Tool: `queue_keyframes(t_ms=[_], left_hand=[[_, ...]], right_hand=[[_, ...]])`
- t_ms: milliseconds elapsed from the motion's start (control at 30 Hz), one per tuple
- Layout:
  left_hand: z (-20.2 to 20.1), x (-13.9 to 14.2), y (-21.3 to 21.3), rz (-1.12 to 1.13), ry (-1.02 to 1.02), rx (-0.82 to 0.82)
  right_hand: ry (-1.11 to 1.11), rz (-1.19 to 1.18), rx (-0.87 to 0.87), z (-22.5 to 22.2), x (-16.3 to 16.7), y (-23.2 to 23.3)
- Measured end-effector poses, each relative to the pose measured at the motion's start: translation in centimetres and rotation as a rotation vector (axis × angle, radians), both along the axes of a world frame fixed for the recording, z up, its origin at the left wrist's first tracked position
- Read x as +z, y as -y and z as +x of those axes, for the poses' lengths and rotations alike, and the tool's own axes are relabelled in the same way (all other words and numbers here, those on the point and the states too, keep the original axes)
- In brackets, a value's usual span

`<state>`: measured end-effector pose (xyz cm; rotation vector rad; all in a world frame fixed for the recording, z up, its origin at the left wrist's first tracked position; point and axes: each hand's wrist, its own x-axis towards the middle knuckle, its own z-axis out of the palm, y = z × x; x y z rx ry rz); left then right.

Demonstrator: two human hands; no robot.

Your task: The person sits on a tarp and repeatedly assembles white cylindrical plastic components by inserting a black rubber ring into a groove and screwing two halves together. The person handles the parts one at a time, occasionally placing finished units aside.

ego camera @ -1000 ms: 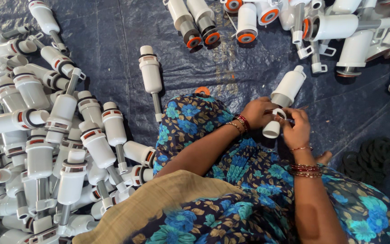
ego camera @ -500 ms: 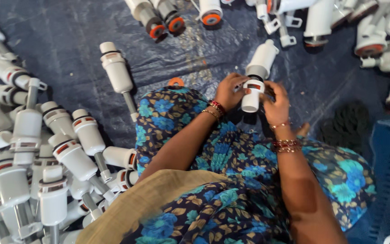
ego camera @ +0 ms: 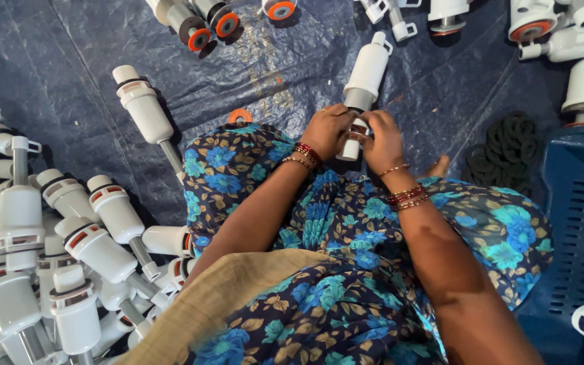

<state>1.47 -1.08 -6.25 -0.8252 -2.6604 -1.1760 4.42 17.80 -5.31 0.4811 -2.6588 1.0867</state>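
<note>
Both hands, left hand (ego camera: 328, 130) and right hand (ego camera: 381, 138), grip one white plastic valve (ego camera: 363, 80) at upper centre, over the blue tarp (ego camera: 69, 74), while the blue crate (ego camera: 572, 203) at right holds white parts.

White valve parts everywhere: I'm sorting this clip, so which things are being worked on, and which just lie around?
In hand:
white plastic valve body, held by left hand and right hand.

Lying about:
pile of white valves
loose orange ring
black rubber rings
blue crate
blue tarpaulin
</note>
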Motion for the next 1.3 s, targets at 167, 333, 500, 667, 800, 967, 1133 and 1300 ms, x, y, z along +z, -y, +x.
queue_keyframes(t_ms=[167, 333, 500, 667, 800, 967, 1133, 1300], left_hand=[[0.1, -0.7, -0.4, -0.071, 0.022, -0.006], [0.3, -0.8, -0.5, -0.100, 0.087, 0.002], [-0.6, -1.4, -0.4, 0.187, 0.176, 0.091], [-1.3, -2.0, -0.2, 0.168, 0.229, 0.128], [-1.1, -2.1, -0.3, 0.042, 0.242, 0.128], [-0.6, -2.5, -0.5, 0.038, 0.171, 0.094], [-0.3, -3.4, -0.8, -0.044, 0.146, 0.089], [0.3, -3.4, -0.9, -0.052, 0.160, 0.049]], right_hand=[[0.095, -0.018, -0.031, 0.2, -2.2, 0.2], [0.143, -0.051, -0.019, -0.1, -3.2, 0.1], [0.135, -0.153, -0.087, -0.8, -3.8, -0.1], [0.124, -0.155, -0.097, -0.9, -4.3, -0.3], [0.162, -0.108, -0.061, -0.7, -4.0, -0.3], [0.183, -0.055, -0.066, -0.5, -2.7, 0.2], [0.194, 0.004, -0.087, -0.3, -2.1, 0.4], [0.196, 0.058, -0.086, 0.3, -2.6, 0.3]])
